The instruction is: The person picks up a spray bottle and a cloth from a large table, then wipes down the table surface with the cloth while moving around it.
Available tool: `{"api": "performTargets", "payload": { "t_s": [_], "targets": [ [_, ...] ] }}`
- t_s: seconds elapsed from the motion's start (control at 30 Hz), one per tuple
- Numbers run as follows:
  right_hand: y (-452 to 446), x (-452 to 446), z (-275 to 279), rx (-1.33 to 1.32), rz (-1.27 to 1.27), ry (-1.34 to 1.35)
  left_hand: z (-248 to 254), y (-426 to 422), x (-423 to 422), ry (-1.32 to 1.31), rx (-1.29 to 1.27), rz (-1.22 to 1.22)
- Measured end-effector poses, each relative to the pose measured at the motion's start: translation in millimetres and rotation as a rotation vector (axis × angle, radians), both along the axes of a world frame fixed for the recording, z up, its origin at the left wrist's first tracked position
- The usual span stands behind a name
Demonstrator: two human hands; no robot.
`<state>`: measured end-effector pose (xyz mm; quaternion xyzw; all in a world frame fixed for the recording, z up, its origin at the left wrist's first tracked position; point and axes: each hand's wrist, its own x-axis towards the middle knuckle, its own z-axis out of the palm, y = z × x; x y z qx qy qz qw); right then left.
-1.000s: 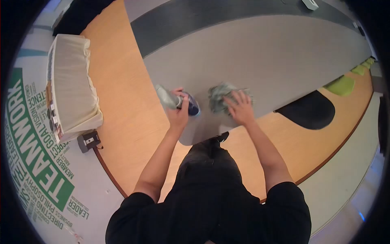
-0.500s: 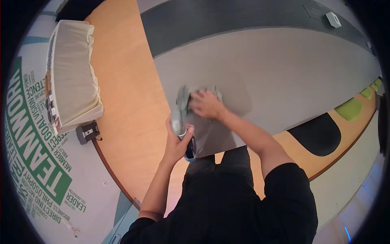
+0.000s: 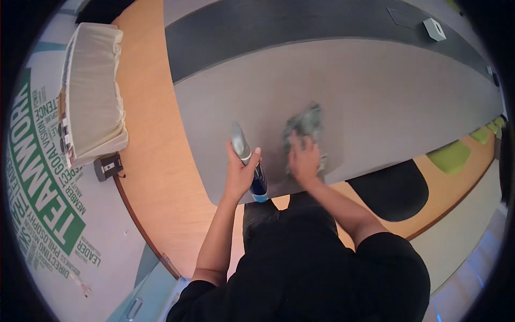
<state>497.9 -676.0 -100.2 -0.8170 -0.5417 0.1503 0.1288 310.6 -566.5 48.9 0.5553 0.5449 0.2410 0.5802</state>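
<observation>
My left hand [image 3: 239, 176] is wrapped round the neck of a spray bottle [image 3: 259, 186] with a grey head and a dark blue body ending in a light blue base. The bottle is tilted, held over the near left part of the grey table [image 3: 375, 102]. To its right, my right hand [image 3: 304, 162] presses a crumpled grey-green cloth [image 3: 307, 123] onto the tabletop, fingers resting on it. Some of the cloth shows beyond the fingers and some beside the wrist. The cloth and fingers are slightly blurred.
A dark band [image 3: 257, 35] runs along the table's middle, with a white box [image 3: 434, 29] at the far right. A black chair [image 3: 394, 190] and a green chair [image 3: 451, 157] stand along the near edge. On the left is a cloth-covered stand [image 3: 96, 91] beside the wall.
My right hand has swept the cloth to the right, away from the bottle. The bottle stays in my left hand. The view has shifted, showing more of the table's left end.
</observation>
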Motion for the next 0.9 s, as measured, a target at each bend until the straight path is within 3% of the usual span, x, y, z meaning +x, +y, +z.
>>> {"api": "performTargets", "payload": {
  "t_s": [0.07,0.13,0.2,0.23,0.27,0.33,0.43,0.47,0.53,0.57,0.73,0.83,0.9],
  "targets": [
    [11.0,-49.7,-37.7,0.250,0.420,0.234,-2.7,-17.0,13.3,0.002,0.103,0.067],
    [75.0,-59.4,-50.5,0.524,0.753,0.198,7.0,-35.3,19.9,-0.006,0.129,0.153],
    [154.8,-50.5,-46.3,0.309,0.585,0.123,41.3,-59.2,22.2,-0.031,0.066,0.256],
    [191.5,-43.8,-45.3,0.297,0.312,-0.055,51.8,-72.8,19.0,0.003,0.075,0.309],
    [219.1,-27.9,-18.7,0.337,0.086,-0.003,65.7,-85.5,15.3,-0.001,0.039,0.374],
    [277.4,-21.5,-16.5,0.361,-0.181,-0.050,84.0,-107.8,5.7,0.065,0.079,0.461],
    [335.0,-77.1,-15.0,0.318,0.063,-0.052,96.5,-140.4,-17.2,0.211,0.122,0.525],
    [341.2,-112.3,-32.4,0.407,0.293,-0.042,97.7,-144.7,-18.9,0.204,0.129,0.556],
    [309.8,-158.6,-36.8,0.496,0.805,0.082,95.8,-156.6,-13.9,0.179,0.128,0.612],
    [281.6,-176.4,-34.9,0.384,1.018,0.073,90.5,-160.8,-14.9,0.183,0.112,0.609],
    [73.2,-116.1,-51.8,0.451,1.362,0.339,67.5,-161.3,3.2,0.107,0.027,0.531],
    [20.5,6.9,-58.9,0.187,1.453,0.459,47.5,-160.2,22.3,0.054,0.047,0.408],
    [39.3,103.9,-41.0,0.160,1.163,0.206,39.9,-163.0,40.3,-0.019,0.024,0.409]
  ]
}}
